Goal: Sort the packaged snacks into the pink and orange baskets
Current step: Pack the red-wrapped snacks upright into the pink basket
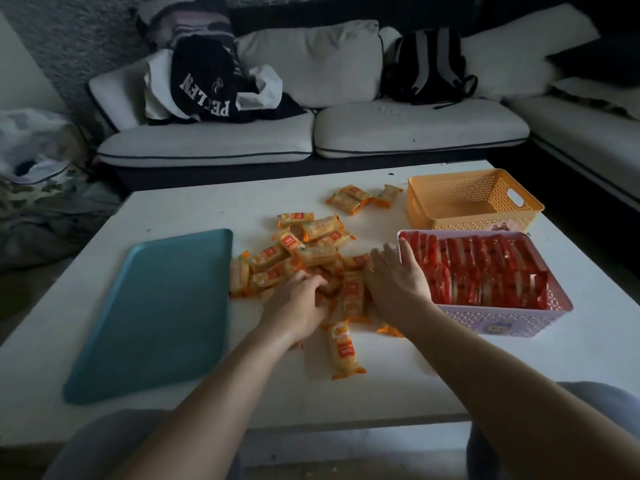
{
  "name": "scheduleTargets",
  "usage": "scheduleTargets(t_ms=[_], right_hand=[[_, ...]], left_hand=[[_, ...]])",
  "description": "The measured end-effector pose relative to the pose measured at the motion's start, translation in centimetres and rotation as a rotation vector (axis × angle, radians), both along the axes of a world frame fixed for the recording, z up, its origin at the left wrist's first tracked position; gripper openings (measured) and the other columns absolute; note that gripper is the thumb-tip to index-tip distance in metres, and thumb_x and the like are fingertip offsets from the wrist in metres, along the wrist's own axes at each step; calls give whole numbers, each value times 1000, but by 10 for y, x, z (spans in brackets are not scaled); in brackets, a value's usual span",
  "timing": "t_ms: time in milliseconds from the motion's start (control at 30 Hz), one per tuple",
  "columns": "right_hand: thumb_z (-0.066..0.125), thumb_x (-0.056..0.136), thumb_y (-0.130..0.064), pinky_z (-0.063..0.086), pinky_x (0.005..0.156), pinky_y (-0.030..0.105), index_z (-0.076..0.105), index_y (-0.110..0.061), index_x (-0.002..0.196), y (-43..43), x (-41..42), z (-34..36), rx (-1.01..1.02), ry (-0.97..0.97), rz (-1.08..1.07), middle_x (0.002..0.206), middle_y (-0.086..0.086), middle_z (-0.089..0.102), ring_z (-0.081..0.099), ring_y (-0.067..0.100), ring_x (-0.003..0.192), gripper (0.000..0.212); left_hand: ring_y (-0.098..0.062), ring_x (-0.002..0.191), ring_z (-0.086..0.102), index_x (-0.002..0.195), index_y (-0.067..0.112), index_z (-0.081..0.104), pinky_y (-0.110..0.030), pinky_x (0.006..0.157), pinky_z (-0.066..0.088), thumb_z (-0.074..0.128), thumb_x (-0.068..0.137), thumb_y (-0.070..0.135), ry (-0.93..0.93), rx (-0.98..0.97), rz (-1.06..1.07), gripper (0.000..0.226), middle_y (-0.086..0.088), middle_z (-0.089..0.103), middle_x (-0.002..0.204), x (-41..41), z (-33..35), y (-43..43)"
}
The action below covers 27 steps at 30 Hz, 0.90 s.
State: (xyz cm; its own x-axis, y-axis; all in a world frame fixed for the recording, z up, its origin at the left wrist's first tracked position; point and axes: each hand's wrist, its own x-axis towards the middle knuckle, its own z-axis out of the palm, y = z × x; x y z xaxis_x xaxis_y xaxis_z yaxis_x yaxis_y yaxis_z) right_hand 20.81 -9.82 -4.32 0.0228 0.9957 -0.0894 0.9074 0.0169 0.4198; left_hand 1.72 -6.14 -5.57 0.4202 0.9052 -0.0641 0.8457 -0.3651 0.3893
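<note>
Both hands down in the orange snack pile!

Left hand (300, 304) has its fingers curled into the orange packets (304, 258) mid-table, gripping some. Right hand (398, 282) lies flat, fingers spread open, thumb touching the pink basket (485, 320), which is packed with red packets (485, 271). Orange basket (474, 202) sits just behind it, and a blue tray (156, 313) lies left of the pile.

White table (346, 393) with blue tray (156, 313) at its left; orange-wrapped snacks (304, 251) beside tray; left hand (298, 303) curled on pile, right hand (394, 282) spread, touching pink basket (519, 320); orange basket (474, 220) behind.
</note>
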Motion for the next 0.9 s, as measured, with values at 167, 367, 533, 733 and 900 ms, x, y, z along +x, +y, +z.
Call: scheduleTargets(t_ms=[167, 367, 533, 733, 900], right_hand=[[56, 93, -26, 3, 123, 59, 66, -21, 107, 15, -1, 14, 102, 92, 40, 101, -1, 71, 63, 24, 109, 17], [56, 96, -53, 60, 76, 37, 67, -21, 116, 34, 6, 47, 355, 1176, -41, 99, -5, 74, 71, 16, 83, 40], [67, 97, -18, 64, 77, 37, 63, -3, 126, 42, 12, 42, 232, 1867, -160, 105, 9, 74, 76, 20, 90, 34], [36, 98, -58, 47, 97, 48, 54, -27, 137, 58, -35, 19, 238, 1068, -72, 134, 7, 59, 57, 31, 119, 53], [51, 80, -80, 26, 117, 61, -3, -52, 155, 62, -41, -26, -226, 705, -20, 169, -1, -12, 3, 45, 152, 97]], left_hand=[[-18, 121, 55, 124, 28, 64, -37, 98, 50, 68, 92, 30, -186, 24, 37, 32, 7, 57, 127, 8, -3, 25], [-7, 127, 51, 148, 43, 40, -32, 101, 45, 88, 76, 36, -716, -219, 20, 87, 13, 55, 143, 20, 18, 39], [-17, 105, 70, 133, 33, 53, -39, 89, 58, 93, 64, 48, -933, -385, 105, 81, 3, 69, 116, -5, 35, 63], [-25, 80, 73, 104, 19, 70, -37, 71, 59, 90, 72, 34, -883, -357, 375, 41, -5, 78, 90, -35, 32, 76], [-23, 81, 74, 125, 12, 58, -32, 62, 62, 69, 92, 31, -1031, -604, 757, 40, -12, 71, 104, -87, 15, 97]])
